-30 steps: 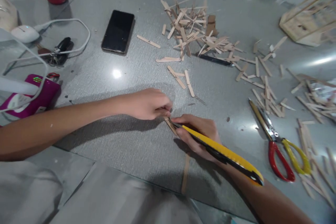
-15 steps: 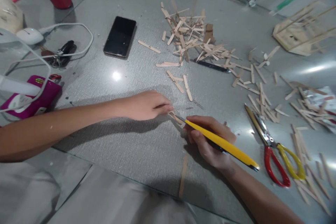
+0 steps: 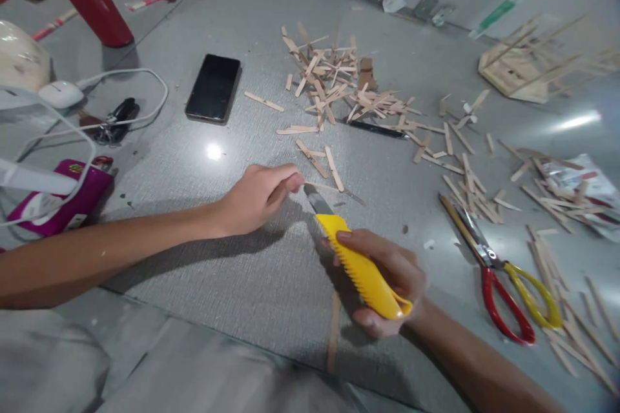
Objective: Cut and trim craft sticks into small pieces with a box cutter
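My left hand point(image 3: 254, 199) is closed, thumb and fingertips pinched on one end of a thin wooden craft stick point(image 3: 320, 186), which points right just above the table. My right hand point(image 3: 394, 264) is wrapped round the yellow handle of a utility knife point(image 3: 361, 262). Its extended blade points up and left, the tip close to the pinched fingers and the stick; whether blade and stick touch I cannot tell. Just beyond them lie a few loose craft sticks point(image 3: 334, 168). Another stick point(image 3: 333, 332) lies at the table's near edge, below the right hand.
A large pile of cut sticks point(image 3: 334, 71) spreads behind, with a black pen point(image 3: 378, 129) beside it. Red-and-yellow-handled scissors point(image 3: 491, 258) lie right. A wooden stick frame point(image 3: 513, 71) stands back right. On the left are a phone point(image 3: 214, 88), cables, a purple box point(image 3: 68, 190) and a red bottle point(image 3: 90, 0).
The knife has turned in my right hand, so its broad side now shows and the blade points more steeply upward. My left hand has tilted up slightly, and the view has shifted.
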### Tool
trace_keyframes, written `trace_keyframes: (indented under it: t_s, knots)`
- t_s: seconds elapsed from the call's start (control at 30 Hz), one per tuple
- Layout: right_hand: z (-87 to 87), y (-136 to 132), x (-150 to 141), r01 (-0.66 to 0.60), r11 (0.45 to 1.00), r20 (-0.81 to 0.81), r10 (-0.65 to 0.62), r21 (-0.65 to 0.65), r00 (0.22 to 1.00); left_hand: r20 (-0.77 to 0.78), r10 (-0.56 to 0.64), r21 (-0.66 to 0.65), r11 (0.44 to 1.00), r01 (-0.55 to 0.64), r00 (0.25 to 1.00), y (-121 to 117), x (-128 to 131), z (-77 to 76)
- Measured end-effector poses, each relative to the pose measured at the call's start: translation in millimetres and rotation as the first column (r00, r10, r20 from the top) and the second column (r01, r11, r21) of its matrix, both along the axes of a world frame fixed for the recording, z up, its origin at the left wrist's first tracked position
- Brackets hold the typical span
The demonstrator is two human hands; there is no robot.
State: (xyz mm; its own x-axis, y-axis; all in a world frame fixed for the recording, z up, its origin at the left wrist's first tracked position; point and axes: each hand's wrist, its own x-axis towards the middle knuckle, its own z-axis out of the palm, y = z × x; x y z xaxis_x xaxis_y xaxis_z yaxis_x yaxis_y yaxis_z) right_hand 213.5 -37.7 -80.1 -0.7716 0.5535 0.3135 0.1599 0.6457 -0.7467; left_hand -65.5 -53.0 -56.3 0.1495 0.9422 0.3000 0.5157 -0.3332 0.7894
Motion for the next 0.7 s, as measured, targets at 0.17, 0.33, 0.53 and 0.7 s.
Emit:
trace_keyframes:
  t_s: [0.17, 0.33, 0.53, 0.7]
  knots:
    - [13.6, 11.9, -18.3, -0.305, 0.844, -0.222, 0.227, -0.440, 0.948, -0.093, 0.170, 0.200, 0.968, -0.149, 0.981, 4.8, -6.9, -0.8]
    - [28.2, 13.5, -27.2, 0.044, 0.877, 0.010, -0.045, -0.478, 0.999, -0.279, 0.189, 0.444, 0.895, -0.048, 0.941, 2.0, -3.3, -7.3]
    - [48.8, 17.1, -31.4, 0.137, 0.989, 0.316, -0.115, -0.049, 0.942, -0.432, 0.214, 0.627, 0.769, 0.121, 0.876, -7.2, 6.3, -4.3]
    - [62.0, 38.0, -22.4, 0.027, 1.000, 0.356, -0.021, -0.009, 0.934, -0.469, 0.160, 0.638, 0.741, 0.208, 0.869, -9.3, 7.6, -5.4]
